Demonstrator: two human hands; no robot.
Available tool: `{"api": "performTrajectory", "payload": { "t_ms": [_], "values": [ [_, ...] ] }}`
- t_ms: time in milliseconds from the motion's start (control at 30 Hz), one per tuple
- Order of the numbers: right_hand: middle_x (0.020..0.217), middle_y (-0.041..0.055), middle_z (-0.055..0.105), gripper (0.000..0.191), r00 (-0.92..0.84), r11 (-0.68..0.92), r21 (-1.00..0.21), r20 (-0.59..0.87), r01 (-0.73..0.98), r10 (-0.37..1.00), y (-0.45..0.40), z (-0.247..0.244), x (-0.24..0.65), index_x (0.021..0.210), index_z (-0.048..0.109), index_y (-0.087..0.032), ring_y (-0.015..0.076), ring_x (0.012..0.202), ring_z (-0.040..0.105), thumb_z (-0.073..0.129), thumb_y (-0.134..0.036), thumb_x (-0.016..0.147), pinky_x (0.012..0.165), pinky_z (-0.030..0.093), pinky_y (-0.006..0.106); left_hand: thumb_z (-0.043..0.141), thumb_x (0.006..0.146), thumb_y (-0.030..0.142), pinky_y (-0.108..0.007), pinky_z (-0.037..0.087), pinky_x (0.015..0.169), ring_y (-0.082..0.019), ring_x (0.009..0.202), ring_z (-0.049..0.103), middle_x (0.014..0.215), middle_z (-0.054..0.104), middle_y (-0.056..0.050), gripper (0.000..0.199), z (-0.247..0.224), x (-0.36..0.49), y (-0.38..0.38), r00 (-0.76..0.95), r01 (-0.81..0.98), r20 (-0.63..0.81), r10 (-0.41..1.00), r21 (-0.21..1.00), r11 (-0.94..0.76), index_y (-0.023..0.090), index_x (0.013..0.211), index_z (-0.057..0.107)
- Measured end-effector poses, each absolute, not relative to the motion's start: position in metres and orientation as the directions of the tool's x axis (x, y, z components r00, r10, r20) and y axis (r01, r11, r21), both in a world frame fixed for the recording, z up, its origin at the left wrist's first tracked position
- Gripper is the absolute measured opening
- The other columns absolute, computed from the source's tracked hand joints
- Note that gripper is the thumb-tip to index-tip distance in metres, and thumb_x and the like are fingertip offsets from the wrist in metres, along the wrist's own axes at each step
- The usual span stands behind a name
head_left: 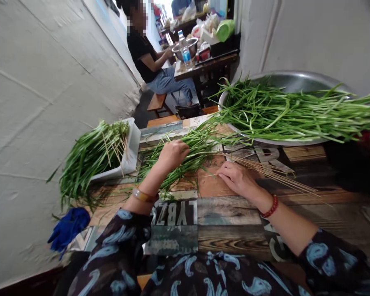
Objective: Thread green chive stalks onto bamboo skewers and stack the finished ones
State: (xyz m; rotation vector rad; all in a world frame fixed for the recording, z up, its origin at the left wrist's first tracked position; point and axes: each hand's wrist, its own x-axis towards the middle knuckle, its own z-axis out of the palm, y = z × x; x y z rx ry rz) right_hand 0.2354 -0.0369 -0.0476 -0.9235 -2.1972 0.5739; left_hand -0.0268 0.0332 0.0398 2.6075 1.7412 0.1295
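Note:
My left hand [172, 155] is curled closed over a loose pile of garlic chives [200, 142] on the table, with some stems at its fingertips; its palm side is hidden. My right hand [237, 176] rests low over the table, thumb and fingers pinched on a thin bamboo skewer whose tip sticks out to the left. Just beyond and right of it lies a spread of bamboo skewers [273, 167]. To the left, a white plastic tray [135, 142] holds bundled chives [89, 154] with skewers [115, 148] through them.
A large metal basin [305, 80] heaped with long chives [296, 115] stands at the right rear. A blue glove [70, 228] lies at the left table edge by the wall. Farther back, another person [148, 57] sits at a table with a bowl [191, 42] and water bottle [185, 51].

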Motion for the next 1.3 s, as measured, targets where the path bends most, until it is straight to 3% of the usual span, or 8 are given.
{"api": "performTrajectory", "payload": {
  "t_ms": [233, 400, 500, 767, 1000, 1067, 1200, 1300],
  "values": [
    [0.088, 0.0076, 0.062, 0.020, -0.525, 0.652, -0.609, 0.408, 0.453, 0.746, -0.034, -0.054, 0.234, 0.091, 0.069, -0.018, 0.0185, 0.084, 0.058, 0.049, -0.015, 0.095, 0.076, 0.046, 0.032, 0.046, 0.088, 0.012, -0.029, 0.048, 0.097, -0.019, 0.110, 0.064, 0.125, 0.067, -0.008, 0.043, 0.024, 0.001, 0.119, 0.358, 0.933, 0.024, 0.933, -0.036, -0.357, 0.021, 0.125, 0.065],
    [0.089, 0.0075, 0.062, 0.022, -0.524, 0.643, -0.613, 0.397, 0.460, 0.753, -0.034, -0.055, 0.234, 0.092, 0.069, -0.018, 0.0185, 0.085, 0.058, 0.048, -0.017, 0.097, 0.077, 0.046, 0.032, 0.051, 0.082, 0.011, -0.037, 0.052, 0.086, -0.027, 0.095, 0.067, 0.096, 0.072, -0.018, 0.027, 0.023, -0.004, 0.132, 0.321, 0.942, 0.019, 0.947, -0.105, -0.318, 0.010, 0.092, 0.076],
    [0.091, 0.0078, 0.063, 0.021, -0.529, 0.640, -0.619, 0.390, 0.455, 0.754, -0.035, -0.053, 0.234, 0.093, 0.069, -0.018, 0.0188, 0.085, 0.058, 0.048, -0.016, 0.096, 0.077, 0.046, 0.032, 0.048, 0.086, 0.015, -0.041, 0.051, 0.088, -0.030, 0.103, 0.064, 0.104, 0.069, -0.021, 0.029, 0.038, -0.023, 0.119, 0.282, 0.956, 0.113, 0.953, -0.112, -0.270, 0.008, 0.091, 0.075],
    [0.093, 0.0086, 0.064, 0.023, -0.534, 0.616, -0.626, 0.350, 0.478, 0.770, -0.038, -0.047, 0.236, 0.095, 0.069, -0.018, 0.0201, 0.085, 0.059, 0.045, -0.019, 0.098, 0.076, 0.046, 0.034, 0.050, 0.084, 0.013, -0.030, 0.051, 0.094, -0.015, 0.099, 0.066, 0.104, 0.072, -0.005, 0.024, 0.070, -0.098, 0.051, 0.125, 0.790, 0.538, 0.833, 0.454, -0.412, 0.018, 0.084, 0.073],
    [0.092, 0.0081, 0.065, 0.023, -0.550, 0.623, -0.613, 0.339, 0.487, 0.763, -0.038, -0.050, 0.237, 0.096, 0.068, -0.019, 0.0202, 0.084, 0.060, 0.046, -0.019, 0.098, 0.076, 0.048, 0.034, 0.048, 0.079, 0.004, -0.033, 0.053, 0.095, -0.013, 0.100, 0.066, 0.105, 0.072, -0.001, 0.025, 0.119, -0.116, 0.017, -0.025, 0.709, 0.698, 0.715, 0.517, -0.480, 0.019, 0.079, 0.069],
    [0.092, 0.0080, 0.065, 0.022, -0.551, 0.622, -0.610, 0.335, 0.491, 0.764, -0.038, -0.051, 0.237, 0.096, 0.068, -0.019, 0.0205, 0.085, 0.061, 0.046, -0.020, 0.098, 0.076, 0.048, 0.035, 0.049, 0.075, 0.004, -0.035, 0.053, 0.095, -0.015, 0.098, 0.067, 0.101, 0.074, -0.001, 0.026, 0.118, -0.102, 0.017, 0.166, 0.740, 0.615, 0.771, 0.440, -0.509, 0.019, 0.074, 0.070],
    [0.092, 0.0080, 0.064, 0.022, -0.553, 0.632, -0.612, 0.350, 0.476, 0.756, -0.037, -0.052, 0.237, 0.096, 0.068, -0.019, 0.0202, 0.085, 0.061, 0.046, -0.019, 0.098, 0.077, 0.049, 0.035, 0.049, 0.069, 0.002, -0.033, 0.052, 0.095, -0.016, 0.096, 0.069, 0.099, 0.076, 0.000, 0.030, 0.079, -0.061, 0.032, 0.580, 0.686, 0.139, 0.802, 0.448, -0.574, 0.021, 0.068, 0.073],
    [0.090, 0.0079, 0.064, 0.022, -0.554, 0.647, -0.611, 0.374, 0.456, 0.744, -0.036, -0.051, 0.236, 0.096, 0.068, -0.020, 0.0199, 0.084, 0.061, 0.046, -0.018, 0.097, 0.075, 0.050, 0.035, 0.049, 0.076, 0.004, -0.031, 0.051, 0.099, -0.016, 0.108, 0.067, 0.119, 0.071, -0.004, 0.033, 0.046, -0.039, 0.051, 0.553, 0.685, 0.106, 0.826, 0.507, -0.524, 0.020, 0.089, 0.075]
  ]
}}
